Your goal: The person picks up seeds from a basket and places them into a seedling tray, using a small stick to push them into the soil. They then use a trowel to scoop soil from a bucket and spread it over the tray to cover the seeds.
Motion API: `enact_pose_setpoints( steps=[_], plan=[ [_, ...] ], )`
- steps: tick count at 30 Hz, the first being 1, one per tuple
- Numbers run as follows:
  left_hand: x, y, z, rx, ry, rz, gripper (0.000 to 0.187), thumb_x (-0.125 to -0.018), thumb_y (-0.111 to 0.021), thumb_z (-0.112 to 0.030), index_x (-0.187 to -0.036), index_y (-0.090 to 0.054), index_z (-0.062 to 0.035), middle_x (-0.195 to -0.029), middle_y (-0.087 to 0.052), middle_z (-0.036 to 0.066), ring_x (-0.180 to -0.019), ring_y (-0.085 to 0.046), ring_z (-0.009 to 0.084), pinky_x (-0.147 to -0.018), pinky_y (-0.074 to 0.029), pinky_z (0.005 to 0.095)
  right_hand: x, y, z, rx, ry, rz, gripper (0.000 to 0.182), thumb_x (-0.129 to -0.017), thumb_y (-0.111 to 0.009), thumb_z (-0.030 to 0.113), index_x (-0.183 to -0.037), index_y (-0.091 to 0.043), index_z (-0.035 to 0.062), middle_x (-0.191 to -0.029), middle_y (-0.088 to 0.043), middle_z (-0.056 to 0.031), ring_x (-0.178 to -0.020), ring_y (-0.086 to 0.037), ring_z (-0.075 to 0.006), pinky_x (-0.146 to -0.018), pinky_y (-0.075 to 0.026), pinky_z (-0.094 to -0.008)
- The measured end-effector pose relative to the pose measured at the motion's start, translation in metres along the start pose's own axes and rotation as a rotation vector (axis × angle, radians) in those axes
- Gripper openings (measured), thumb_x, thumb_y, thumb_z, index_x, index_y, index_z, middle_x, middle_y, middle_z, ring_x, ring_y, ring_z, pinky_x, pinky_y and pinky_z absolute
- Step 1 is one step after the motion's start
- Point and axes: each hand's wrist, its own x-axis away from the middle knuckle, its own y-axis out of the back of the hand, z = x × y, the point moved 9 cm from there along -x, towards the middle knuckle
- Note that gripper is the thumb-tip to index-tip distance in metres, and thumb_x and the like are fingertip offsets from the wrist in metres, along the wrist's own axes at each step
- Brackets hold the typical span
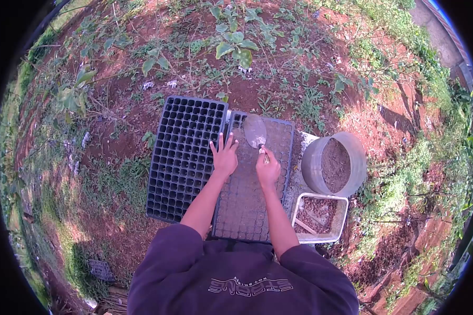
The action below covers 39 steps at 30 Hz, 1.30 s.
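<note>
Right hand grips the handle of a small trowel, fingers wrapped tight around it, blade lying flat on the far end of the soil-filled seed tray. Left hand rests palm down on the same tray near its left edge, fingers spread. An empty black seed tray sits touching it on the left. To the right, a round bucket with soil, and just in front of it a square tub of darker mix. Red dirt ground with weeds all around.
</note>
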Motion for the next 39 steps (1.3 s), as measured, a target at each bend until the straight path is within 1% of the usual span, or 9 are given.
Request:
enact_pose_setpoints(
  steps=[3, 5, 7, 13, 20, 27, 31, 33, 39],
  plan=[
    [0.001, 0.001, 0.0, -0.016, -0.009, 0.006, 0.047, -0.085, -0.053, -0.015, -0.132, -0.053, -0.0171, -0.154, -0.026, 0.002, -0.145, -0.01, 0.0327, -0.111, -0.009, 0.0654, -0.031, -0.002, -0.006, 0.116, -0.094, 0.009, 0.018, -0.085, -0.061, 0.021, -0.099, -0.072, 0.0169, -0.086, -0.07, -0.0147, -0.076, -0.066, -0.0377, -0.067, -0.052, -0.045],
    [0.001, 0.003, 0.0, -0.029, -0.015, 0.007, 0.048, -0.085, -0.053, -0.015, -0.133, -0.052, -0.018, -0.154, -0.025, 0.002, -0.145, -0.01, 0.033, -0.111, -0.009, 0.0652, -0.027, 0.016, -0.002, 0.049, -0.005, -0.079, 0.018, -0.085, -0.061, 0.021, -0.099, -0.072, 0.0166, -0.084, -0.07, -0.0143, -0.074, -0.066, -0.038, -0.065, -0.052, -0.0464],
    [0.0, 0.001, -0.001, -0.015, -0.001, 0.024, 0.048, -0.085, -0.053, -0.015, -0.133, -0.052, -0.0178, -0.154, -0.024, 0.003, -0.145, -0.009, 0.0332, -0.111, -0.009, 0.0653, -0.008, 0.024, -0.012, 0.011, -0.087, 0.01, 0.019, -0.087, -0.06, 0.02, -0.101, -0.072, 0.0144, -0.092, -0.07, -0.0142, -0.086, -0.067, -0.0345, -0.073, -0.052, -0.0405],
    [0.001, 0.002, 0.0, -0.006, 0.002, 0.032, 0.049, -0.085, -0.053, -0.015, -0.134, -0.051, -0.0177, -0.154, -0.024, 0.004, -0.145, -0.009, 0.034, -0.11, -0.009, 0.066, -0.005, -0.006, 0.006, 0.013, -0.055, 0.122, 0.02, -0.086, -0.061, 0.023, -0.101, -0.072, 0.0152, -0.093, -0.069, -0.0151, -0.087, -0.066, -0.0353, -0.074, -0.052, -0.0416],
    [0.001, 0.0, -0.001, -0.016, 0.005, 0.04, 0.051, -0.084, -0.053, -0.015, -0.135, -0.05, -0.0179, -0.154, -0.024, 0.005, -0.145, -0.009, 0.0344, -0.11, -0.008, 0.0664, 0.001, 0.031, -0.008, 0.019, -0.077, -0.092, 0.02, -0.086, -0.059, 0.023, -0.1, -0.072, 0.0158, -0.082, -0.069, -0.0178, -0.078, -0.066, -0.0375, -0.068, -0.052, -0.0453],
    [0.002, 0.0, 0.0, -0.014, 0.022, 0.041, 0.051, -0.084, -0.053, -0.014, -0.136, -0.05, -0.0181, -0.154, -0.023, 0.005, -0.145, -0.008, 0.0338, -0.11, -0.009, 0.0661, -0.015, 0.004, 0.004, -0.027, -0.159, 0.13, 0.023, -0.088, -0.059, 0.024, -0.101, -0.071, 0.0094, -0.094, -0.069, -0.017, -0.09, -0.067, -0.0353, -0.077, -0.051, -0.0401],
    [0.004, 0.004, -0.001, -0.017, 0.021, 0.059, 0.052, -0.084, -0.053, -0.014, -0.136, -0.05, -0.018, -0.154, -0.023, 0.005, -0.145, -0.009, 0.0336, -0.11, -0.009, 0.0659, -0.03, 0.026, -0.024, -0.09, -0.164, -0.142, 0.021, -0.086, -0.061, 0.023, -0.101, -0.072, 0.0119, -0.091, -0.069, -0.0175, -0.084, -0.066, -0.0376, -0.073, -0.052, -0.0417],
    [0.001, 0.002, -0.002, -0.012, 0.024, 0.075, 0.052, -0.084, -0.053, -0.014, -0.135, -0.05, -0.0182, -0.154, -0.023, 0.005, -0.145, -0.009, 0.0338, -0.11, -0.009, 0.066, -0.013, 0.037, -0.029, -0.135, -0.184, -0.093, 0.022, -0.086, -0.06, 0.022, -0.1, -0.072, 0.0092, -0.09, -0.069, -0.0172, -0.083, -0.066, -0.0374, -0.073, -0.052, -0.042],
    [0.001, 0.0, 0.0, -0.015, 0.027, 0.04, 0.05, -0.085, -0.053, -0.014, -0.134, -0.051, -0.0188, -0.154, -0.023, 0.004, -0.145, -0.009, 0.034, -0.11, -0.009, 0.0664, -0.03, 0.003, 0.0, -0.015, -0.125, 0.129, 0.021, -0.086, -0.058, 0.027, -0.1, -0.073, 0.0201, -0.087, -0.069, -0.0187, -0.082, -0.065, -0.0399, -0.072, -0.051, -0.0459]
  ],
)
